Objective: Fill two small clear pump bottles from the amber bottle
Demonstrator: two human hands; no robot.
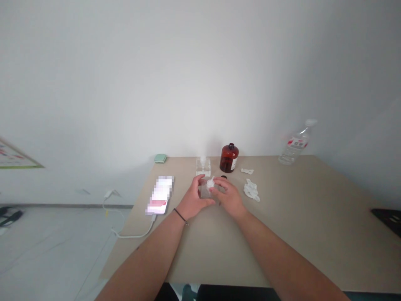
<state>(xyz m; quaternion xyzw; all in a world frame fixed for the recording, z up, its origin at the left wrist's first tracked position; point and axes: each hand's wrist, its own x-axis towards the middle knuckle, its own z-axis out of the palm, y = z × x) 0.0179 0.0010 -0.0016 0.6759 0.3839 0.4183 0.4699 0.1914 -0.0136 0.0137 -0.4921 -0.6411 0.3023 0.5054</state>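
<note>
My left hand (pixel 196 200) is curled round the left side of a small clear square container (pixel 205 193), thumb in front and fingers behind. My right hand (pixel 230 197) reaches in from the right, its thumb and fingertips closed on a crumpled white tissue wad (pixel 210 184) at the container's top. Whether the wad sits inside or only on the container cannot be made out. Just behind stands a similar clear holder (pixel 203 171) with a white tuft (pixel 203 161) sticking up. A small black cap (pixel 223 177) lies partly hidden behind my right hand.
An amber bottle (pixel 229 159) stands near the wall beside crumpled tissues (pixel 251 190). A clear water bottle (pixel 293 144) is at the back right. On the left are a phone (pixel 160 195) with a white cable (pixel 134 236) and a green case (pixel 160 158). A dark object (pixel 388 219) lies far right.
</note>
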